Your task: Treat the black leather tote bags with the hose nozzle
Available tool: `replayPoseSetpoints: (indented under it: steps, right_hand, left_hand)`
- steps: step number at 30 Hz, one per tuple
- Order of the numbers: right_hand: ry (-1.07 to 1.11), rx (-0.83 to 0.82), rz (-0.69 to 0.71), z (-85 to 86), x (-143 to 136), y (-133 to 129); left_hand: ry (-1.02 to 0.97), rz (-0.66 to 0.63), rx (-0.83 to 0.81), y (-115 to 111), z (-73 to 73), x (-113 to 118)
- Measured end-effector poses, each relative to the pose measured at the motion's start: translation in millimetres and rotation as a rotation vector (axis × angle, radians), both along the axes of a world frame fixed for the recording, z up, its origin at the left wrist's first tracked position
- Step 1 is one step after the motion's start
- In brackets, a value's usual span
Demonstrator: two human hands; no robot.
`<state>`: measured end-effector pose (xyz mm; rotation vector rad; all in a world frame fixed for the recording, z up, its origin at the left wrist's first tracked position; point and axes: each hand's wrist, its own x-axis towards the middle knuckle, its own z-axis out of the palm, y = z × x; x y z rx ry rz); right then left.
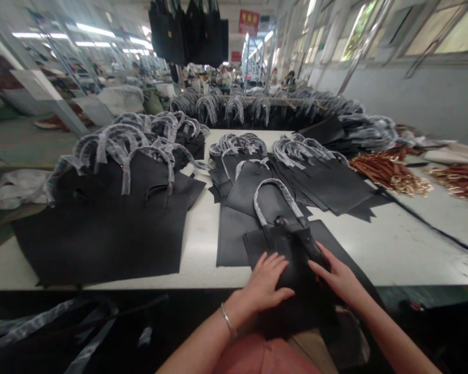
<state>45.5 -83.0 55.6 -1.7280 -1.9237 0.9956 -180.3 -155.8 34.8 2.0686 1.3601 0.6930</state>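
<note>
A black bag panel (284, 259) with a plastic-wrapped handle (277, 188) lies at the table's front edge, its lower part over the edge. My left hand (267, 283) rests on the panel, fingers spread and thumb apart. To its right, my right hand (333, 270) grips a folded black side of the bag between thumb and fingers. More black panels (237, 236) lie flat beneath and behind it.
On the white table (200, 244), black pieces with wrapped handles (113, 228) are piled left; others (327, 182) lie right, beside brown straps (390, 174). Finished-looking black bags (187, 34) hang above. Wrapped handles (234, 106) line a far rail. People sit in the distance.
</note>
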Motion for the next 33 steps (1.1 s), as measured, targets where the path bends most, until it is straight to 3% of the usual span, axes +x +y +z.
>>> replayPoseSetpoints:
  steps: [5,8,12,15,18,23,28,33]
  right_hand:
    - [-0.035,-0.027,-0.021,-6.0,-3,0]
    - [0.006,-0.053,-0.049,-5.7,-8,-1]
    - [0.105,-0.074,-0.07,-4.4,-3,1]
    - [0.241,-0.173,-0.12,4.7,13,9]
    - [0.34,-0.316,-0.152,22.1,33,21]
    - [0.345,-0.473,-0.066,44.4,40,47]
    - [0.359,-0.476,0.007,43.9,23,81]
    - [0.346,-0.545,0.032,48.0,33,93]
  left_hand:
    - [-0.518,0.079,-0.022,3,39.5,0]
    - [-0.529,0.124,0.028,12,47.3,0]
    - [-0.245,0.24,0.12,29,18.4,8]
    - [0.04,0.177,0.143,34,-9.8,16]
    - [0.243,0.108,0.159,34,-24.3,21]
    - [0.34,0.072,0.197,34,-25.8,23]
    - [0.342,0.069,0.207,34,-25.6,22]
    - [0.35,0.072,0.208,34,-25.0,22]
